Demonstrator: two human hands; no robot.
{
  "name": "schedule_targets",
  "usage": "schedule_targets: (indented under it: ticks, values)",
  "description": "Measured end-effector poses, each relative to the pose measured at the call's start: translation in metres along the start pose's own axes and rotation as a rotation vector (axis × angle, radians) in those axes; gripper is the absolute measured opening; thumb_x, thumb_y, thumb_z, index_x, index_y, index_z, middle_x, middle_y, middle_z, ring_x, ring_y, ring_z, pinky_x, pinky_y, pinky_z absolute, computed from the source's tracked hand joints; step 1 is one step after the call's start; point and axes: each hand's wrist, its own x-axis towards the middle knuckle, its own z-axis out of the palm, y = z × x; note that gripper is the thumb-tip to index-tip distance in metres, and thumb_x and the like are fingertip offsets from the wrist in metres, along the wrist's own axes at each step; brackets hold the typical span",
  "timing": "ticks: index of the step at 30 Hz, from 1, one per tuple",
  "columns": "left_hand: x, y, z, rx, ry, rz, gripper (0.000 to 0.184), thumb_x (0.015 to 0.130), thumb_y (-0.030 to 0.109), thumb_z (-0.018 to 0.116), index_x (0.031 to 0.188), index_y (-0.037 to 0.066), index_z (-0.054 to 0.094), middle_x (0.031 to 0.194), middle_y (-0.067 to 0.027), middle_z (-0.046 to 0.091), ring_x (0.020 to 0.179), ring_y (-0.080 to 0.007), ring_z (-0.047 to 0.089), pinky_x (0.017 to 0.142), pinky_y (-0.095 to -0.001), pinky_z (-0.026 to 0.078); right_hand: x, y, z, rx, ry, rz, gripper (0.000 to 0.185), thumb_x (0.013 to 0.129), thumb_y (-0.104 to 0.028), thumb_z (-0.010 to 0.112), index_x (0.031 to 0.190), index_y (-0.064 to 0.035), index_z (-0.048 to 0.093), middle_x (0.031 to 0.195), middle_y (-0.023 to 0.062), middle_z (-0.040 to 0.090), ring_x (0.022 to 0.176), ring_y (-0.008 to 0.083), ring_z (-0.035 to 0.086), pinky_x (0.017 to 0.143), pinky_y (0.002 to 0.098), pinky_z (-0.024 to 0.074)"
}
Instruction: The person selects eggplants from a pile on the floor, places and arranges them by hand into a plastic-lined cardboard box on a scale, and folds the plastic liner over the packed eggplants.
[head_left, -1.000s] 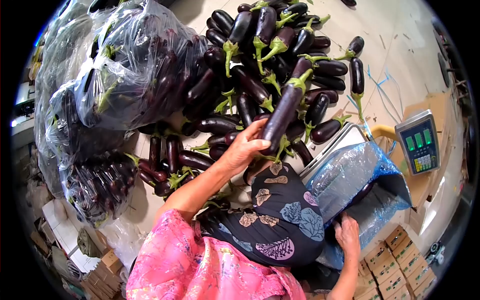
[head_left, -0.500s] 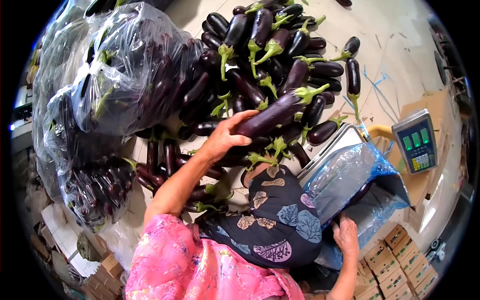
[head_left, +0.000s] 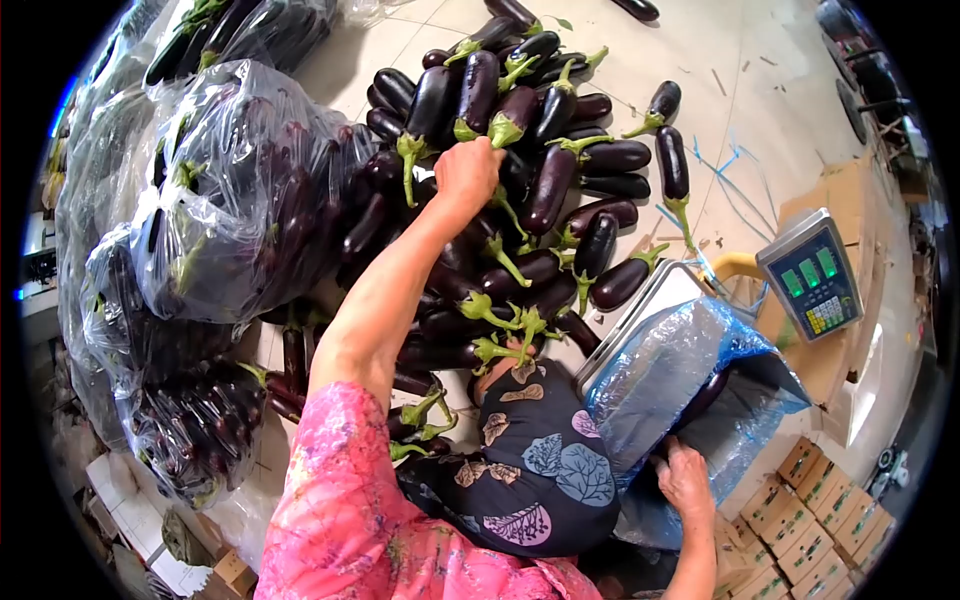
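Over the upper part of the heap, my left hand [head_left: 467,182] is closed round the stem end of a dark purple eggplant [head_left: 517,108]; its fingertips are partly hidden. Other glossy eggplants [head_left: 552,188] with green caps lie around it. At lower right, my right hand [head_left: 688,480] has its fingers curled at the edge of a blue-lined plastic bag [head_left: 660,350], gripping it. Inside the bag's open mouth a dark eggplant [head_left: 708,393] partly shows. The bag lies on the pan of a scale [head_left: 640,312].
The scale's display [head_left: 812,275] stands at right with green digits. Large clear bags of eggplants [head_left: 240,200] fill the left side. Stacked cardboard boxes [head_left: 815,510] are at lower right. Blue strapping [head_left: 735,165] lies on the tiled floor.
My left hand no longer holds the earlier eggplant. It has reached farther up the heap to another one. My right hand stays at the bag. The whole view has shifted slightly.
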Motion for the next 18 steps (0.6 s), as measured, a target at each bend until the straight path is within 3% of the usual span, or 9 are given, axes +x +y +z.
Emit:
schedule_targets:
  ticks: [1,2,3,5,9,12,15,17,18]
  values:
    - [0.005,0.001,0.006,-0.11,-0.031,-0.124,0.032,0.092,0.036,0.064,0.093,0.004,0.068,0.081,-0.0203,0.069,0.082,-0.045,0.065,0.073,-0.0547,0.05,-0.001,-0.002,-0.002,0.004,0.008,0.0,0.027,0.085,-0.014,0.062,0.108,0.0002,0.064,0.099,0.0275,0.066,0.09,0.0485,0.062,0.078,0.0532,0.0502]
    - [0.003,-0.002,0.012,-0.181,-0.034,-0.099,0.031,0.093,0.034,0.06,0.086,0.005,0.069,0.081,-0.0209,0.069,0.083,-0.0438,0.066,0.075,-0.0527,0.05,-0.001,-0.004,-0.004,0.01,0.015,0.0,0.027,0.085,-0.014,0.062,0.108,-0.0001,0.064,0.099,0.0273,0.066,0.09,0.0484,0.062,0.078,0.0532,0.0502]
    - [-0.008,0.001,0.008,-0.138,-0.025,-0.037,0.031,0.094,0.033,0.059,0.089,0.003,0.069,0.078,-0.0201,0.068,0.079,-0.0427,0.066,0.073,-0.049,0.05,-0.001,-0.006,-0.004,0.019,0.021,0.0,0.027,0.085,-0.014,0.062,0.108,-0.0004,0.064,0.099,0.0271,0.067,0.09,0.0483,0.062,0.078,0.0532,0.0501]
    - [-0.038,0.003,-0.005,-0.332,-0.102,-0.061,0.027,0.091,0.03,0.065,0.087,0.003,0.065,0.081,-0.0218,0.068,0.081,-0.0464,0.065,0.072,-0.0544,0.05,-0.001,-0.004,-0.003,0.034,0.027,-0.004,0.027,0.084,-0.014,0.062,0.108,-0.0006,0.064,0.1,0.0267,0.067,0.09,0.0483,0.063,0.078,0.0532,0.0501]
    - [-0.119,-0.013,-0.034,-0.299,-0.112,0.015,0.018,0.083,0.016,0.071,0.093,0.005,0.06,0.081,-0.0161,0.064,0.082,-0.0405,0.062,0.072,-0.0483,0.048,0.001,-0.004,-0.001,0.033,-0.009,0.008,0.027,0.084,-0.012,0.062,0.108,-0.0007,0.064,0.1,0.0264,0.067,0.09,0.0484,0.063,0.079,0.053,0.0502]
    - [-0.154,-0.034,-0.045,-0.169,-0.009,0.064,0.017,0.082,0.011,0.072,0.089,0.003,0.058,0.081,-0.0151,0.058,0.081,-0.0371,0.058,0.07,-0.0454,0.045,0.003,-0.001,0.0,0.03,0.002,-0.036,0.026,0.084,-0.012,0.063,0.107,-0.0002,0.064,0.1,0.0267,0.067,0.09,0.0484,0.063,0.078,0.0531,0.0502]
    - [-0.169,-0.049,-0.056,-0.183,-0.144,-0.015,0.012,0.084,0.007,0.069,0.091,0.003,0.06,0.081,-0.0136,0.06,0.082,-0.0359,0.059,0.072,-0.0443,0.046,0.003,0.0,0.004,0.027,0.005,-0.035,0.026,0.084,-0.012,0.063,0.107,0.0009,0.063,0.1,0.0272,0.066,0.09,0.0485,0.062,0.078,0.0533,0.0502]
    - [-0.172,-0.045,-0.061,-0.217,0.031,0.035,0.013,0.084,0.002,0.066,0.097,0.002,0.062,0.089,-0.0144,0.061,0.086,-0.0352,0.059,0.077,-0.0435,0.047,0.003,-0.004,0.0,0.007,-0.002,-0.024,0.026,0.084,-0.012,0.064,0.106,0.0014,0.063,0.1,0.0275,0.066,0.09,0.0486,0.062,0.078,0.0533,0.0502]
    - [-0.165,-0.029,-0.077,-0.179,0.077,0.072,0.023,0.081,-0.004,0.064,0.103,0.001,0.062,0.099,-0.0159,0.061,0.094,-0.0371,0.058,0.082,-0.0456,0.048,0.002,-0.006,0.0,0.0,-0.006,-0.018,0.026,0.084,-0.012,0.064,0.105,0.0017,0.063,0.099,0.0277,0.066,0.09,0.0487,0.062,0.078,0.0533,0.0501]
